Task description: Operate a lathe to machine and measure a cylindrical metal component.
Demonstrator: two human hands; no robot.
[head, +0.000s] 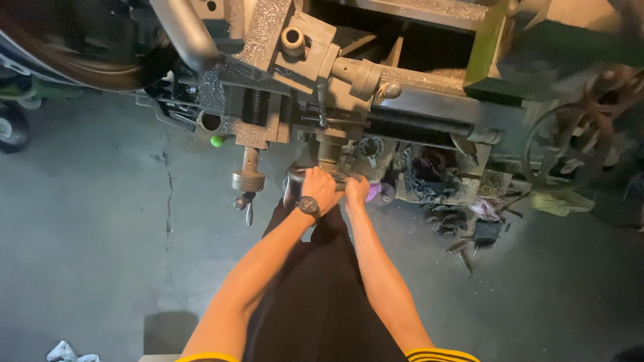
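I look straight down at a grey metal lathe (322, 80) and my two arms. My left hand (320, 188), with a dark wristwatch on the wrist, is closed over the rim of a metal handwheel (292, 182) on the carriage front. Beside it, my right hand (356, 191) grips the right side of that same handwheel. A second, smaller crank handle (247, 182) with a dangling knob hangs to the left of my hands, untouched. A small green ball knob (217, 141) sticks out under the machine.
Cracked concrete floor (100, 221) spreads to the left. Rags and metal scraps (463, 208) lie at the machine's foot on the right. A large spoked wheel (570, 147) stands at far right. A long threaded screw (416, 124) runs along the lathe bed.
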